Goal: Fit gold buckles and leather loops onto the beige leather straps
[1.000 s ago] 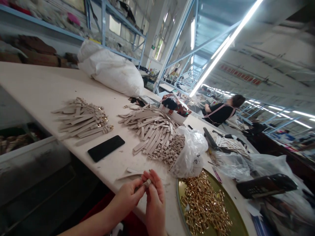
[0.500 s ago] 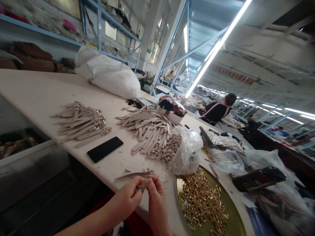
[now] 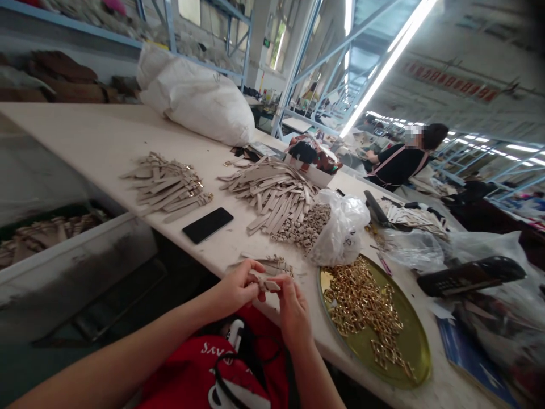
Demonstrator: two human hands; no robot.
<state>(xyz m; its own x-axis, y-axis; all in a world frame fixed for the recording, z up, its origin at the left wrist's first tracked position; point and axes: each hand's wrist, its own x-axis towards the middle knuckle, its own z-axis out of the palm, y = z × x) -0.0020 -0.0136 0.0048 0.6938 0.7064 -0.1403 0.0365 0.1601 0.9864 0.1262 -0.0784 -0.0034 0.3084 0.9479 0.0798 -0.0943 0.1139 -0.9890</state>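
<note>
A short beige strap (image 3: pixel 269 285) is between my hands, just past the table's front edge. My left hand (image 3: pixel 239 286) is closed around one part of it. The fingertips of my right hand (image 3: pixel 295 311) pinch its other end. Whether a buckle is on the strap is hidden by my fingers. Just beyond them a few beige straps with metal buckles (image 3: pixel 279 263) lie on the table. To the right, a round golden-green tray (image 3: pixel 419 355) bears a heap of gold buckles (image 3: pixel 361 301). Small beige loops (image 3: pixel 298 232) are piled behind, next to a large heap of beige straps (image 3: pixel 272 190).
A black phone (image 3: pixel 208 225) lies near the edge, by a pile of buckled straps (image 3: pixel 170 184). A clear plastic bag (image 3: pixel 343 227) stands behind the tray. A white sack (image 3: pixel 196 99) sits at the back. A bin (image 3: pixel 128 238) is below left. Another person (image 3: pixel 400 162) works farther off.
The view has tilted down and shifted left. My right hand has moved slightly away from my left, and more of the strap shows between them.
</note>
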